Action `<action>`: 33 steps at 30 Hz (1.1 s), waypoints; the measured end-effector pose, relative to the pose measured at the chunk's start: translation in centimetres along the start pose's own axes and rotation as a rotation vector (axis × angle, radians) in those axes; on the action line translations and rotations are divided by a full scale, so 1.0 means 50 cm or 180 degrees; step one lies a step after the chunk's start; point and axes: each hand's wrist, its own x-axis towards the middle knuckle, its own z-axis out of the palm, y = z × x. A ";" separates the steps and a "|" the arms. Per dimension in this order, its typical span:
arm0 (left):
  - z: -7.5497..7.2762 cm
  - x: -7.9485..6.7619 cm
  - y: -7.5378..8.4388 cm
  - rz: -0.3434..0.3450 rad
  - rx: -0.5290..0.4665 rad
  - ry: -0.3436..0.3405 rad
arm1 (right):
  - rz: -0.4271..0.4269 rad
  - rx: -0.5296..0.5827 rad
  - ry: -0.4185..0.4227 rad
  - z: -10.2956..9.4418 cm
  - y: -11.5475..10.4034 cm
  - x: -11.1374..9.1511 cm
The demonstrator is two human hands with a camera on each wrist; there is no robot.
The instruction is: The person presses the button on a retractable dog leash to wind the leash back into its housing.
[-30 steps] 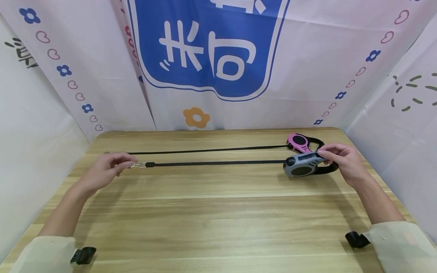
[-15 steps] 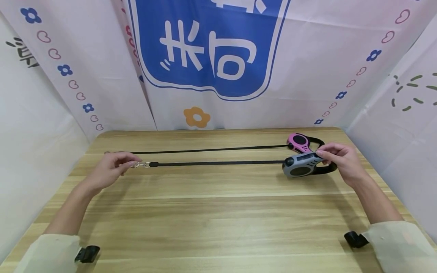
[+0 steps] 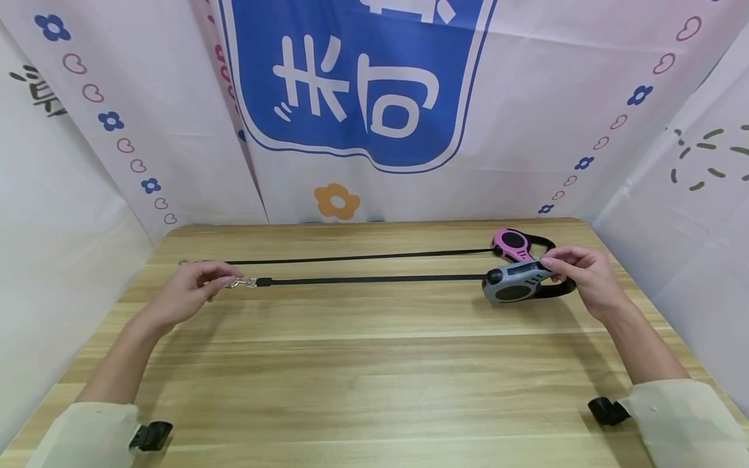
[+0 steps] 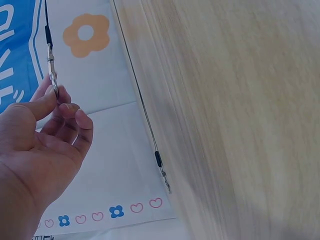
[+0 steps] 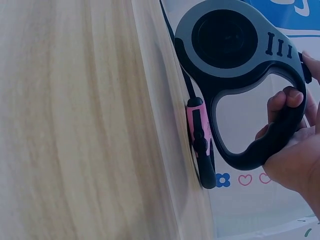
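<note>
My left hand (image 3: 196,292) pinches the silver metal clip (image 4: 52,75) of a retractable dog leash between thumb and fingertips. From the clip a black strap (image 3: 374,280) runs taut to the right, into a grey leash case (image 3: 512,284) with a black loop handle. My right hand (image 3: 588,276) grips that handle; in the right wrist view its fingers (image 5: 285,102) curl through the loop. Behind lies a second retractable leash with a pink case (image 3: 511,244), partly covered by the grey one. Its thin black strap (image 3: 351,258) stretches left, ending in another metal clip (image 4: 165,179) on the table.
The wooden table (image 3: 374,390) spans the space in front of me. White printed cloth (image 3: 205,175) with a blue sign hangs along its back edge, and more cloth hangs at both sides. A black wrist mount (image 3: 151,435) sits at the left sleeve, another (image 3: 608,411) at the right.
My left hand has shifted slightly right with the clip, and the grey case has moved a little to the left. The pink leash has stayed where it was.
</note>
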 end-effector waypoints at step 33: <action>0.009 0.003 0.017 -0.0015 0.0022 -0.0072 | 0.0100 -0.0027 0.0001 0.018 0.007 0.003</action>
